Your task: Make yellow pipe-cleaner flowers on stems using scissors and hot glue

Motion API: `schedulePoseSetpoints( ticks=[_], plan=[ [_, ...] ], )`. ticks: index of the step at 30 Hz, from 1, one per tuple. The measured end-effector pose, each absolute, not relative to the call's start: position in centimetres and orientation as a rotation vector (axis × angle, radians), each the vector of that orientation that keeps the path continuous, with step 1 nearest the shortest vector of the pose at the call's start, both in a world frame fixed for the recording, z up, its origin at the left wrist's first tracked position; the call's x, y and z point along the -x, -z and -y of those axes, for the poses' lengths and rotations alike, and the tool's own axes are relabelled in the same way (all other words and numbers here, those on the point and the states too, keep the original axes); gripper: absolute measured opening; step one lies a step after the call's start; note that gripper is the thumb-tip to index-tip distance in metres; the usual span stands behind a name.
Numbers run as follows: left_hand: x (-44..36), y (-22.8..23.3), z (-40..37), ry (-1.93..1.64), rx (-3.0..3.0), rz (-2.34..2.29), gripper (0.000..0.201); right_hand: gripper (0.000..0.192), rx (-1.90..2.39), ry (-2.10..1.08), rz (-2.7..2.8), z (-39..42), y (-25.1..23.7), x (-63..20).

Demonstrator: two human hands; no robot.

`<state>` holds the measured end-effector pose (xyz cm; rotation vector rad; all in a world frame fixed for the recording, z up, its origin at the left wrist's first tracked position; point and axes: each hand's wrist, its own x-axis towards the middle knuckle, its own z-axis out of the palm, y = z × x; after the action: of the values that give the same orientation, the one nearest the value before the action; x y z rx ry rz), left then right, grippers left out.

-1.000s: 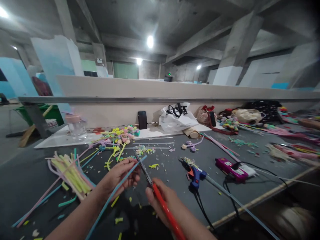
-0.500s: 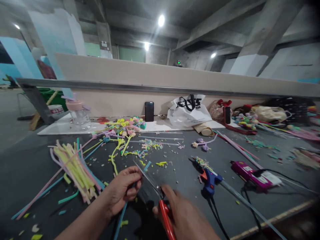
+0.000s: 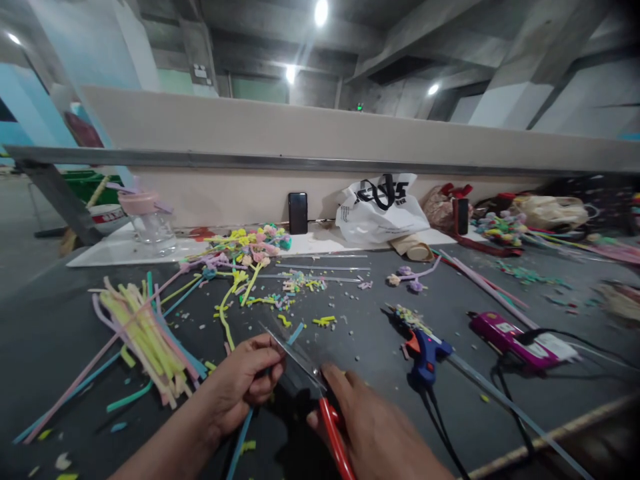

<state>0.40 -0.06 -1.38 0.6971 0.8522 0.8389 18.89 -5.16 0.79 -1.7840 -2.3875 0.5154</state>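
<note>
My left hand (image 3: 243, 383) pinches a blue pipe cleaner (image 3: 294, 333) whose long tail runs down under my wrist toward the frame's bottom. My right hand (image 3: 373, 430) grips red-handled scissors (image 3: 300, 363). Their blades lie across the blue pipe cleaner just beyond my left fingertips. A bundle of yellow, pink and blue pipe cleaners (image 3: 145, 337) lies to the left on the dark table (image 3: 60, 333). Short cut scraps (image 3: 300, 287) are scattered ahead of my hands.
A blue glue gun (image 3: 425, 347) with its cord lies to the right, beside a magenta power strip (image 3: 505, 333). Finished pipe-cleaner flowers (image 3: 250, 250), a clear jar (image 3: 147, 220), a phone (image 3: 298, 212) and a white bag (image 3: 380, 213) line the back wall.
The view tilted down and my hands moved closer. The long blue pipe cleaner now shows only a short end past my left fingers, with the scissor blades over it.
</note>
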Motion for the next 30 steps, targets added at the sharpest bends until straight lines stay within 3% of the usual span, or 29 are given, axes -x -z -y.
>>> schedulePoseSetpoints(
  ticks=[14, 25, 30],
  plan=[
    [-0.6, 1.5, 0.4, -0.836, -0.675, -0.892, 0.021, 0.022, 1.778, -0.436, 2.386, 5.5, -1.1, -18.7],
    [-0.5, 1.2, 0.7, -0.710, -0.710, -0.810, 0.018, 0.024, 1.696, -0.833, 2.231, 5.6, -1.0, -20.5],
    [0.1, 1.1, 0.7, -0.602, -0.785, -0.847, 0.020, 0.021, 1.681, -0.861, 2.264, 4.6, -1.8, -20.8]
  ],
)
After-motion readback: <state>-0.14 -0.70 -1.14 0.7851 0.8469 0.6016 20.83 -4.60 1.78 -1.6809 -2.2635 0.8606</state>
